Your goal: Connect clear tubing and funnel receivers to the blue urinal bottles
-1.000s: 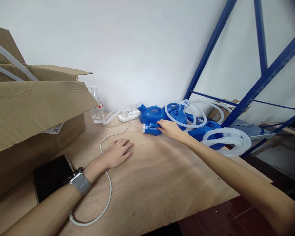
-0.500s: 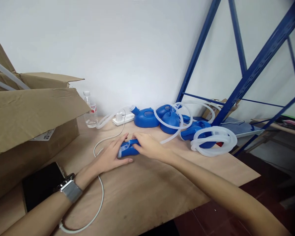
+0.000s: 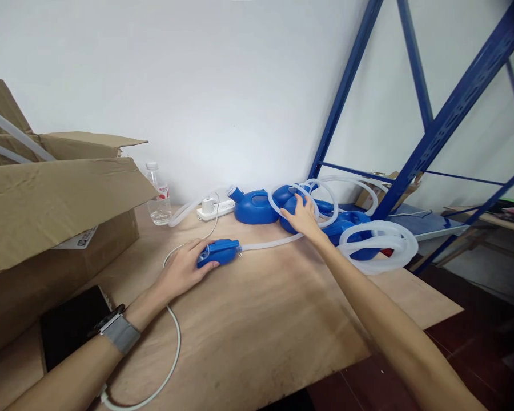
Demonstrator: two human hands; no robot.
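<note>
- A plain white wall stands behind everything.
- A pale wooden worktop carries most of the things.
- A blue metal shelving frame slants up at the right.
- A brown cardboard box with flaps raised sits at the left; pale tubes show at its top.
- A blue plastic jug with a loop handle rests near the wall, its capped neck tilted up to the left.
- A rounded blue plastic jug sits just right of it, partly hidden by the right hand.
- A thick coil of translucent hose lies at the right, in front of more blue plastic.
- The right hand is open, thumb and fingers spread over the rounded jug, beside looped hose; contact cannot be told.
- The left hand rests low on the worktop, thumb and fingers closed around a small blue plastic hose head.
- That hose head lies left of the right hand, with translucent tubing running from its right end.
- A black flat tablet lies beside the box.
- A clear plastic water bottle stands upright near a white power strip.
</note>
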